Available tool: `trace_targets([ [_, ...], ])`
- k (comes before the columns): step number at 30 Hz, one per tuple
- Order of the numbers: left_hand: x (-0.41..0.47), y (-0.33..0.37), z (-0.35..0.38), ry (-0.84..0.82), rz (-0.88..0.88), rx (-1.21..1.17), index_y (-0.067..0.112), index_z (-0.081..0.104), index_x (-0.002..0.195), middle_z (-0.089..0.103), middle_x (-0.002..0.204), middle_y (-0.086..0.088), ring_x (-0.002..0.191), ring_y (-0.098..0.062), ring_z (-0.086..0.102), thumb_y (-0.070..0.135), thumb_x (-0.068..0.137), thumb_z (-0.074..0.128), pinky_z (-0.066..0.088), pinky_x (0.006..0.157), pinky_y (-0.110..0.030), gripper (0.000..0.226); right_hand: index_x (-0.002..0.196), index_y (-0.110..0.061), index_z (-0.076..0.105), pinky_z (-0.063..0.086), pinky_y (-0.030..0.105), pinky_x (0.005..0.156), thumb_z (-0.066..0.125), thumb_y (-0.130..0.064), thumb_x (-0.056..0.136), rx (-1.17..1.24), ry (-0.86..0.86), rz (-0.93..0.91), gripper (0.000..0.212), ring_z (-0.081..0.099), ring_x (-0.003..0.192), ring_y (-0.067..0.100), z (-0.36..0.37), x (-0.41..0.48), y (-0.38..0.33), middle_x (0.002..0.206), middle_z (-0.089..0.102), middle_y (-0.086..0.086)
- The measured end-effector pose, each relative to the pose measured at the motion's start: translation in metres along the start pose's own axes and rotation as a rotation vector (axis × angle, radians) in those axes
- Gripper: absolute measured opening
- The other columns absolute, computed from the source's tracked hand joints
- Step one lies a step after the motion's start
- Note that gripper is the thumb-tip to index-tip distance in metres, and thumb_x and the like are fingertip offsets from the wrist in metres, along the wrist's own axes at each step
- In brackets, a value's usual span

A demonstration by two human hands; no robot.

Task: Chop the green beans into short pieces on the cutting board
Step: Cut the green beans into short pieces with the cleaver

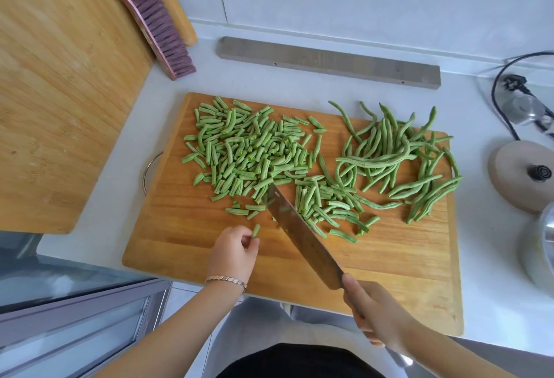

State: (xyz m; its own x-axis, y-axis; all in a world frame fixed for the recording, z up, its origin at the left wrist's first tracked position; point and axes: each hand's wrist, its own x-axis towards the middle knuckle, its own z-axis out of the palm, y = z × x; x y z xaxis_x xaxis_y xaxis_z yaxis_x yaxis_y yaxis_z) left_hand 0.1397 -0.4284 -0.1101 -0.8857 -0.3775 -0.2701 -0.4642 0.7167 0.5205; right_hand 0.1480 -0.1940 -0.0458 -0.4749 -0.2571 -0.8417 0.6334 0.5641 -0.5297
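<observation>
Cleaver [302, 237] gripped by right hand [374, 314], blade angled between heaps to keep cut pieces [245, 153] apart from whole beans [401, 162] on cutting board [389, 257]. Left hand [233, 250] pinches stray piece [255, 231], likely returning it.

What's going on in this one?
A person is chopping green beans on a wooden cutting board. The right hand grips a knife, its blade angled toward the middle of the board. The left hand pinches one short bean piece near the board's front. A big pile of cut pieces covers the board's left half, and a bunch of whole beans lies uncut on the right, so the job is partly done.
</observation>
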Motion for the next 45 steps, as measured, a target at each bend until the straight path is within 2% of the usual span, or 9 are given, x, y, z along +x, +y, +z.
trace_targets([
  [6, 0.021, 0.01, -0.003, 0.009, 0.178, 0.169, 0.01, 0.062, 0.098, 0.056, 0.087, -0.002, 0.073, -0.019, 0.055, 0.017, 0.082, 0.068, 0.045, 0.058, -0.025, 0.019, 0.058, -0.016, 0.035, 0.011, 0.025, 0.044, 0.039, -0.078, 0.075, 0.126, 0.09, -0.131, 0.065, 0.013, 0.04, 0.014, -0.037, -0.015, -0.015, 0.046, 0.023, 0.0],
  [9, 0.027, 0.025, 0.01, 0.198, 0.526, 0.375, 0.012, 0.067, 0.091, 0.063, 0.094, -0.01, 0.085, -0.028, 0.059, 0.022, 0.069, 0.075, 0.051, 0.07, -0.037, 0.026, 0.061, -0.011, 0.03, 0.015, 0.021, 0.043, 0.037, -0.065, 0.074, 0.16, 0.221, -0.157, 0.056, 0.016, 0.036, 0.013, -0.054, -0.016, -0.028, 0.042, 0.025, -0.001],
  [12, 0.024, 0.049, 0.029, 0.047, 0.983, 0.387, 0.017, 0.058, 0.106, 0.06, 0.114, -0.009, 0.109, -0.024, 0.048, 0.041, 0.077, 0.053, 0.049, 0.087, -0.043, 0.038, 0.062, -0.012, 0.031, 0.018, 0.019, 0.042, 0.036, -0.064, 0.074, 0.231, 0.327, -0.153, 0.054, 0.017, 0.036, 0.013, -0.066, -0.017, -0.033, 0.042, 0.025, 0.0],
  [19, 0.035, 0.105, 0.069, -0.374, 1.304, 0.927, 0.029, 0.016, 0.146, 0.002, 0.156, -0.003, 0.143, -0.025, 0.0, 0.047, 0.096, 0.031, -0.006, 0.111, -0.048, 0.055, 0.058, -0.016, 0.027, 0.017, 0.022, 0.044, 0.037, -0.071, 0.07, 0.319, 0.445, -0.111, 0.057, 0.015, 0.04, 0.014, -0.088, -0.019, -0.022, 0.047, 0.021, 0.002],
  [23, 0.049, 0.104, 0.078, -0.308, 1.441, 0.846, 0.023, 0.054, 0.118, 0.054, 0.13, 0.001, 0.126, -0.026, 0.046, 0.045, 0.079, 0.063, 0.04, 0.1, -0.046, 0.045, 0.061, -0.015, 0.028, 0.016, 0.02, 0.043, 0.037, -0.071, 0.068, 0.356, 0.46, -0.115, 0.057, 0.015, 0.04, 0.013, -0.097, -0.019, -0.017, 0.049, 0.021, 0.002],
  [26, 0.061, 0.097, 0.075, -0.264, 1.532, 0.732, 0.019, 0.047, 0.102, 0.052, 0.112, 0.0, 0.113, -0.024, 0.046, 0.031, 0.068, 0.076, 0.049, 0.09, -0.041, 0.047, 0.065, -0.011, 0.031, 0.017, 0.021, 0.043, 0.037, -0.072, 0.068, 0.364, 0.471, -0.12, 0.061, 0.016, 0.04, 0.014, -0.101, -0.017, -0.015, 0.049, 0.021, 0.003],
  [32, 0.089, 0.061, 0.034, -0.255, 1.389, 0.685, 0.019, 0.065, 0.094, 0.066, 0.102, -0.002, 0.104, -0.023, 0.058, 0.023, 0.057, 0.085, 0.053, 0.085, -0.037, 0.042, 0.069, -0.008, 0.035, 0.018, 0.021, 0.043, 0.036, -0.071, 0.067, 0.373, 0.467, -0.146, 0.063, 0.016, 0.039, 0.014, -0.103, -0.014, -0.017, 0.048, 0.022, 0.003],
  [36, 0.104, 0.048, 0.014, 0.021, 1.319, 0.674, 0.014, 0.07, 0.084, 0.068, 0.096, -0.007, 0.101, -0.026, 0.062, 0.017, 0.077, 0.063, 0.049, 0.089, -0.042, 0.011, 0.066, -0.011, 0.032, 0.018, 0.022, 0.043, 0.037, -0.071, 0.068, 0.379, 0.446, -0.148, 0.06, 0.017, 0.04, 0.015, -0.102, -0.011, -0.019, 0.048, 0.023, 0.003],
  [45, 0.078, 0.126, 0.022, -0.012, 0.798, 0.426, 0.018, 0.07, 0.092, 0.061, 0.108, -0.006, 0.106, -0.028, 0.055, 0.052, 0.082, 0.047, 0.04, 0.095, -0.043, 0.043, 0.063, -0.013, 0.031, 0.018, 0.018, 0.04, 0.042, -0.082, 0.057, 0.406, 0.451, -0.182, 0.07, 0.016, 0.038, 0.013, -0.102, -0.011, -0.022, 0.045, 0.022, 0.002],
])
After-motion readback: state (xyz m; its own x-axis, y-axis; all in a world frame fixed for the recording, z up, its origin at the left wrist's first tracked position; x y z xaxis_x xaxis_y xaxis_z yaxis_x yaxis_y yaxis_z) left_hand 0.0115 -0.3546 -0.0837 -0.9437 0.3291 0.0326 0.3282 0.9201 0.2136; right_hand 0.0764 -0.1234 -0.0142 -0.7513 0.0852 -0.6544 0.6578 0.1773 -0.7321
